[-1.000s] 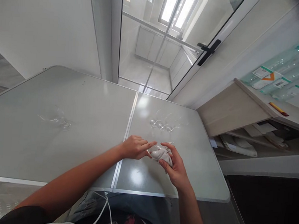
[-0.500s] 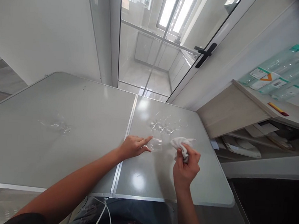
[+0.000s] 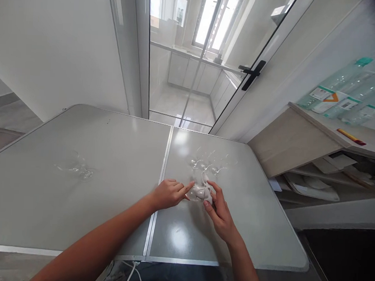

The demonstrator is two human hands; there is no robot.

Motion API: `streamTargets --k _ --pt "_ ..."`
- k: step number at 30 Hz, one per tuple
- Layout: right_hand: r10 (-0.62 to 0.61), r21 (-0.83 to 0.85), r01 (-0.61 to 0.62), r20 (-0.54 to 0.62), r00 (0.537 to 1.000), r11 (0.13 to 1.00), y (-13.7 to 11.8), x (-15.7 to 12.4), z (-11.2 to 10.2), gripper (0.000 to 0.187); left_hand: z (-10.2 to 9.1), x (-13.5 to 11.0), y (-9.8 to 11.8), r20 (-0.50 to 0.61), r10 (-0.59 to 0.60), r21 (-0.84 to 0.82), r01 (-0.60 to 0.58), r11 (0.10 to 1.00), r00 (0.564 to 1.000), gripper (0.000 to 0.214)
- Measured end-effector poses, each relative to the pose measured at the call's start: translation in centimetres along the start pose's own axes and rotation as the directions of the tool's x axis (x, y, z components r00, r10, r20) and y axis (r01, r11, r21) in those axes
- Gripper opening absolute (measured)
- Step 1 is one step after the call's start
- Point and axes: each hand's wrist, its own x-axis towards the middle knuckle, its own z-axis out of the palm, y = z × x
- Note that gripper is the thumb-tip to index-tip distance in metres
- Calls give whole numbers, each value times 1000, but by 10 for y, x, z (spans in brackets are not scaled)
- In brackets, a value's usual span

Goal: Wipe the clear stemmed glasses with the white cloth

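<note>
My left hand (image 3: 171,194) is closed around one end of a clear drinking glass (image 3: 192,196), which lies on its side just above or on the table. My fingers hide that end of it. At its mouth, my right hand (image 3: 224,213) grips a white cloth (image 3: 207,196). Part of the cloth is inside the glass, and a loose end sticks up past my fingertips. Behind my hands, several clear stemmed glasses (image 3: 205,168) stand close together. More clear glassware (image 3: 83,172) is on the left half of the table, its outline hard to make out.
A metal-edged seam (image 3: 166,156) divides the grey table (image 3: 117,153). Beyond its far edge is a glass door with a black handle (image 3: 253,74). To the right, a wooden shelf unit (image 3: 284,139) holds clear plastic bottles (image 3: 337,91). White cables (image 3: 130,276) hang at the front edge.
My right hand has moved left with the cloth, from beside the glass to its mouth, and part of the cloth has gone in. My left hand keeps its hold. The view has shifted slightly.
</note>
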Motion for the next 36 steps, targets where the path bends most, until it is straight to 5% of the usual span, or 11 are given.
streamTargets --k 5,9,12,15,19,22,24,27,29,32,36 --pt "70 87 -82 135 988 993 -14 2 -6 49 -4 3 3 2 2 -62 -2 998 1000 43" --pt "23 -71 -9 199 980 997 -24 -5 -13 57 -7 3 11 129 -83 -382 127 915 988 51" --pt "-117 -179 172 281 953 969 -27 -17 -17 58 -14 8 14 394 -107 -741 384 551 913 60" --pt "-376 -248 463 328 867 851 -23 -33 -13 56 -26 17 11 630 83 -775 619 123 772 73" --pt "-559 -424 716 447 698 555 -7 -52 2 54 -36 25 4 714 244 -672 740 -22 656 82" --pt "-603 -535 679 346 719 503 6 -56 10 50 -31 20 5 684 121 -729 681 71 719 73" --pt "-500 -521 522 196 843 676 9 -54 11 45 -24 14 8 553 -27 -792 535 294 833 60" --pt "-109 -250 111 22 994 962 1 -47 9 39 -14 6 11 202 -63 -626 178 759 977 47" --pt "167 24 -166 -30 986 986 -7 -41 8 49 -9 3 13 66 69 -381 -39 924 995 46" --pt "451 378 -400 -54 891 835 -14 -34 10 64 -6 3 17 46 211 -144 -203 969 976 47" --pt "434 352 -367 -133 891 861 -12 -35 14 62 -1 4 25 48 67 -253 -53 966 997 50"
